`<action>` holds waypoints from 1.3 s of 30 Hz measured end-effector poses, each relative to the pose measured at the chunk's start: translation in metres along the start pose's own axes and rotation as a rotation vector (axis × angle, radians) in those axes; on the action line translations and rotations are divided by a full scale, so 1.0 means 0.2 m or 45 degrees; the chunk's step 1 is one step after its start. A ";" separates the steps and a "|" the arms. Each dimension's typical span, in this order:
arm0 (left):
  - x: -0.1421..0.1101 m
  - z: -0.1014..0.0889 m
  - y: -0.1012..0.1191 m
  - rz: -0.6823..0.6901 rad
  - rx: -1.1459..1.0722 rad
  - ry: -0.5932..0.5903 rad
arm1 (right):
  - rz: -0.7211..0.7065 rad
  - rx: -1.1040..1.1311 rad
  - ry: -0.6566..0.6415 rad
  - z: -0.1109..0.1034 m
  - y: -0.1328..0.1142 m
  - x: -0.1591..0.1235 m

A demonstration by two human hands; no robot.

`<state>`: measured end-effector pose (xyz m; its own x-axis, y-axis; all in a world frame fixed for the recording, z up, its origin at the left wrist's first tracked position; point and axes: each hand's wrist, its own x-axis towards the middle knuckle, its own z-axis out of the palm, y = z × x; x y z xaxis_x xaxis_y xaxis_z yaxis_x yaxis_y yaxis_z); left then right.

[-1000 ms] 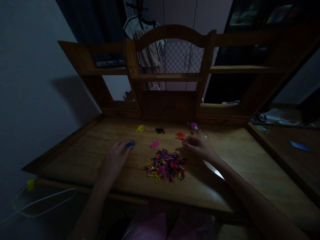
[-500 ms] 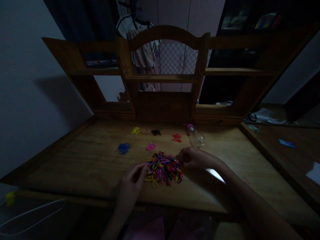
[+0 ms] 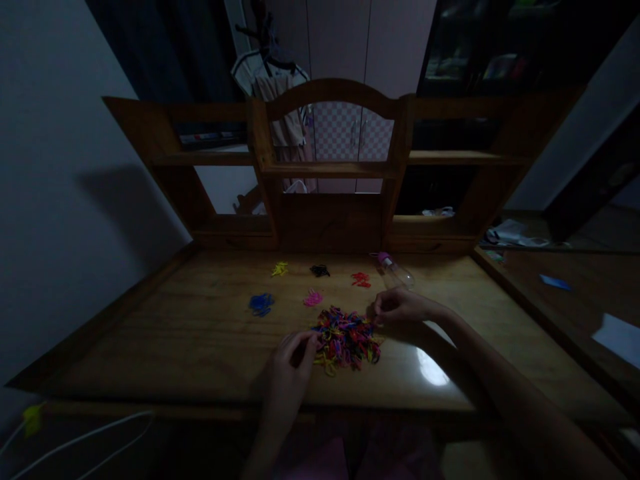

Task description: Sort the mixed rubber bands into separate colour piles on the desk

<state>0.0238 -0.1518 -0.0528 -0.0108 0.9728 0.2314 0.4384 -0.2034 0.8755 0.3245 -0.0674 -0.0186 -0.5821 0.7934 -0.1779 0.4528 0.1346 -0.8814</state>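
A mixed heap of small coloured loops, which look like rubber bands, lies on the wooden desk between my hands. At its left edge, my left hand has thumb and index finger pinched together, touching the heap. My right hand is closed in a pinch by the heap's upper right edge. Whatever sits between either set of fingertips is too small and dark to make out. Beyond the heap are single-colour piles: blue, pink, yellow, black and red.
A clear bottle with a pink cap lies on its side behind my right hand. Across the desk's back stands a wooden shelf unit. A white cord hangs at the lower left. Right of the desk edge, a paper sheet lies on another surface.
The view has shifted, so the desk and piles appear farther right. My right hand's fingertips have drawn slightly away from the heap. My left hand stays pinched at its left edge.
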 end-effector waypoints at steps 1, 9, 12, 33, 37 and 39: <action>0.00 0.00 -0.01 -0.006 -0.012 -0.003 | -0.001 0.001 0.010 0.00 -0.01 0.00; 0.00 -0.01 -0.02 0.067 -0.034 -0.029 | -0.029 -0.002 0.148 0.01 -0.08 -0.06; -0.01 0.00 0.01 0.127 0.014 -0.006 | -0.088 0.038 0.271 -0.06 -0.13 0.04; -0.01 0.04 0.05 0.135 0.117 0.051 | -0.291 -0.490 0.487 0.03 -0.32 0.25; -0.01 0.04 0.04 0.141 0.115 0.041 | -0.172 -0.504 0.344 0.14 -0.29 -0.05; -0.01 0.04 0.03 0.130 0.127 0.039 | -0.147 -0.504 0.358 0.19 -0.25 -0.11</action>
<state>0.0342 -0.1537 -0.0513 0.0116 0.9434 0.3314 0.5256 -0.2877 0.8006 0.2891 -0.1140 0.0137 -0.4637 0.8820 0.0844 0.6494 0.4032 -0.6448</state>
